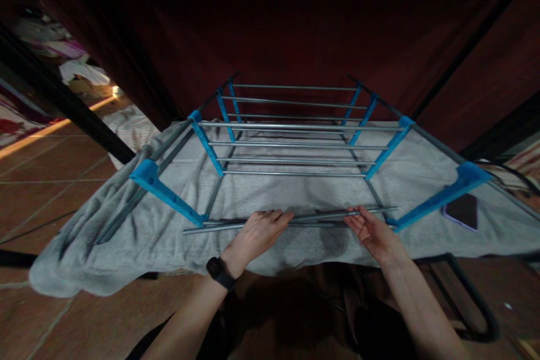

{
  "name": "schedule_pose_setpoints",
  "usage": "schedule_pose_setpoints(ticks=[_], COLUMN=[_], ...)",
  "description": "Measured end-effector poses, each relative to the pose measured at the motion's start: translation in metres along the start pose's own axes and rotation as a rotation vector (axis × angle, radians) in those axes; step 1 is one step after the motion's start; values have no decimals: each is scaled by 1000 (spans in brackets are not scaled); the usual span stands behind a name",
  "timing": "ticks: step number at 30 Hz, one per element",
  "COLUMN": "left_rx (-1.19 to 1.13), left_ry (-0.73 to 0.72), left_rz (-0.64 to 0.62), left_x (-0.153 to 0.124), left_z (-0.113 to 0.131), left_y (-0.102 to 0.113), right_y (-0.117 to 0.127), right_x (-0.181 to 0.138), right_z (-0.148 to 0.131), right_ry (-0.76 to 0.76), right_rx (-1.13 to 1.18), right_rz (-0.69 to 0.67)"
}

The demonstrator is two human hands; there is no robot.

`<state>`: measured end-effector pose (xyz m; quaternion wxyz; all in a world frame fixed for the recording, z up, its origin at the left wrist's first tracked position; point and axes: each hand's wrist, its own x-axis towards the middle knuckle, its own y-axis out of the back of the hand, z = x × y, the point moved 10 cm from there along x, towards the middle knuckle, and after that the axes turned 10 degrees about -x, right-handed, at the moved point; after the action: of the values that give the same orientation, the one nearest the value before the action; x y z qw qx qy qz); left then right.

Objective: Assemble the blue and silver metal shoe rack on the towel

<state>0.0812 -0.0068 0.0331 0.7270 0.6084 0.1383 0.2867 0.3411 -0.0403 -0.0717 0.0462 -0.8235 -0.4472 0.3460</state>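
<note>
**Metal rods (314, 218) loose at the front of a half-built rack**

A small bundle of thin grey tubes is seen lying crosswise on a grey towel (139, 236), just in front of the rack (291, 126), between its two nearest blue side pieces. Dull steel look, long and straight, ends not lined up.

The left hand (258, 232) is laid palm-down over the bundle, fingers bent over the top. Whether it's actually gripped can't be told. A black watch (219, 271) is worn on that wrist. The right hand (372, 232) is kept open, fingers stretched out against the tubes, nothing clasped.

A phone (462, 211) is parked on the towel off to the right.
</note>
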Motion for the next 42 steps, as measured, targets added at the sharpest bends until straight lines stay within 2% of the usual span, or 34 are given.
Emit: schedule_pose_setpoints(ticks=[8,19,42], left_rx=[-24,-76,-133], left_ry=[-2,-7,-5], left_rz=[10,24,21], left_x=[-1,-1,10], left_z=[-4,-6,0], left_y=[-4,-5,-9], right_y=[-14,-9,4], right_x=[-15,-25,-25], right_z=[10,8,-9], right_ry=[19,45,35], right_rx=[-12,-31,-43], right_rz=[-111,-108,-57])
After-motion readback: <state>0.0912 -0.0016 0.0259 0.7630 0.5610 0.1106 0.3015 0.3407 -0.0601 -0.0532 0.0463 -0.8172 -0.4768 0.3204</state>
